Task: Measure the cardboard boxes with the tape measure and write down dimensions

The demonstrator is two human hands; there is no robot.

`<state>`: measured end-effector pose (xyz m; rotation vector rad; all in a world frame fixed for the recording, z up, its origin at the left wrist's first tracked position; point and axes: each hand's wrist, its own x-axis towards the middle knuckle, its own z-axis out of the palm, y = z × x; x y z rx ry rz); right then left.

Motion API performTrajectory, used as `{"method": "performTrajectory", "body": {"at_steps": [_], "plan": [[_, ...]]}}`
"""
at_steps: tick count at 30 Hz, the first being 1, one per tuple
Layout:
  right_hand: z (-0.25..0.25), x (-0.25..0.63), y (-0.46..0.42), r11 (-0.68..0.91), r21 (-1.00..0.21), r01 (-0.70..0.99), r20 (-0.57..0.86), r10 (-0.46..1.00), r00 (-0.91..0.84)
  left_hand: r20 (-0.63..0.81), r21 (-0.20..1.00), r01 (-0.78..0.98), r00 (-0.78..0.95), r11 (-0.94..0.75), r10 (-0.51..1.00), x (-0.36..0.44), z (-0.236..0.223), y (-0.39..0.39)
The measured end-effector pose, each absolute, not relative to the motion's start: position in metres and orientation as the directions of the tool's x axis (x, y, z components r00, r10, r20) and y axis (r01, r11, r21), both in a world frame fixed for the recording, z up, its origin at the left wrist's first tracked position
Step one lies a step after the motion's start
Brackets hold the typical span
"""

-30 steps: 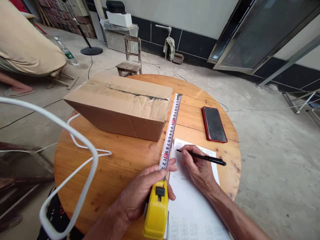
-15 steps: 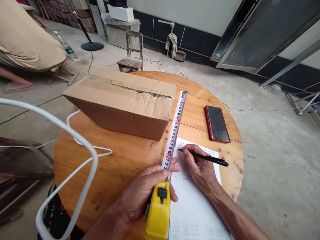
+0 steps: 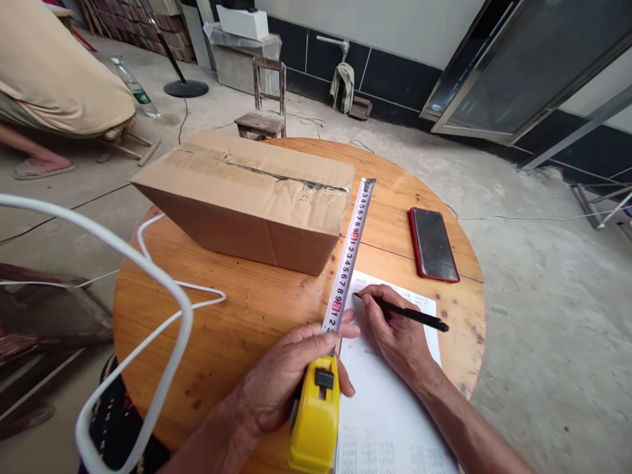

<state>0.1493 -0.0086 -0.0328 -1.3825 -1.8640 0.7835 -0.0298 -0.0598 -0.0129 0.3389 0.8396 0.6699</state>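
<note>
Round wooden table (image 3: 257,296) bearing a cardboard box (image 3: 247,204) and written paper (image 3: 380,408); both grips engaged.
The box stands on the table's far left part; the paper lies near right. The left hand (image 3: 281,372) reaches in from the near edge, thumb laid along the top, fingertips showing on the right. The right hand (image 3: 399,332) rests over the paper's upper part, forearm slanting from the lower right, fingers curled. The yellow tape measure (image 3: 316,411) is clasped in the left, its drawn blade running forward past the box's right end. A red-edged phone (image 3: 434,245) lies beyond the paper. The black pen (image 3: 415,316) is pinched between right thumb and forefinger; tip contact with the paper appears likely but is unconfirmed.
</note>
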Motion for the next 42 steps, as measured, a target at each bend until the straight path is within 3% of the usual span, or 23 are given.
{"method": "performTrajectory", "body": {"at_steps": [35, 42], "plan": [[-0.0295, 0.1478, -0.0089, 0.249, -0.81, 0.531, 0.167, 0.966, -0.2, -0.546, 0.543, -0.387, 0.512, 0.746, 0.663, -0.0285, -0.0135, -0.0548], [-0.0327, 0.1527, -0.0113, 0.221, -0.823, 0.522, 0.195, 0.975, -0.105, -0.559, 0.533, -0.387, 0.506, 0.752, 0.656, -0.0276, -0.013, -0.0544]]}}
